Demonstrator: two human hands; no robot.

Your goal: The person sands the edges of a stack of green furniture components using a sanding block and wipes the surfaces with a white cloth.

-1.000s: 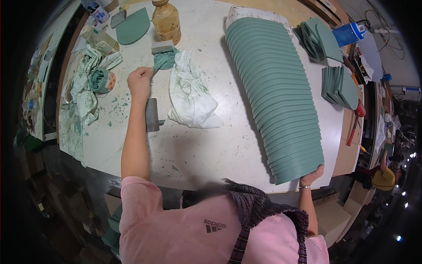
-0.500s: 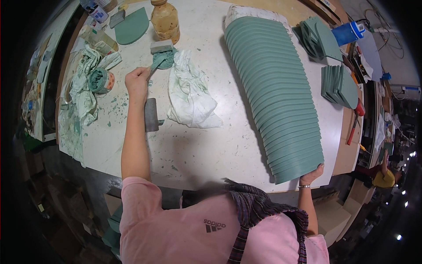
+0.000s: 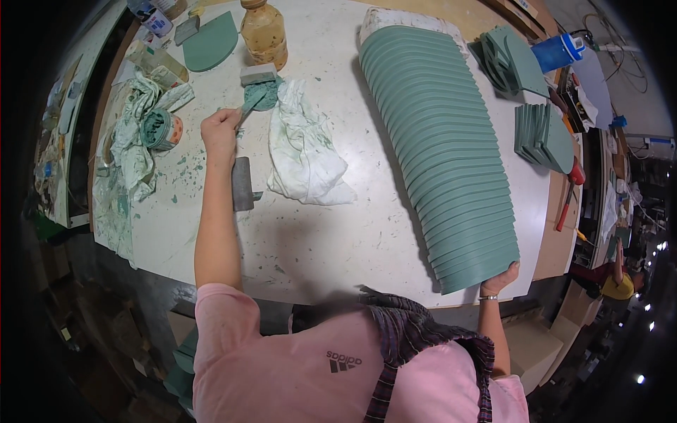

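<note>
My left hand is stretched out over the white table and grips the handle of a green-smeared spatula whose blade lies in a blob of green paste. My right hand holds the near end of a long overlapping row of green curved panels at the table's front edge. A stained white rag lies between the hands, and a grey flat block rests under my left forearm.
A brownish plastic jar and a green half-round plate stand at the back. A paste cup sits among stained cloths at left. Stacks of green pieces, a blue container and tools lie at right.
My left hand has drawn slightly left and nearer with the spatula. The right hand stays on the end of the panel row.
</note>
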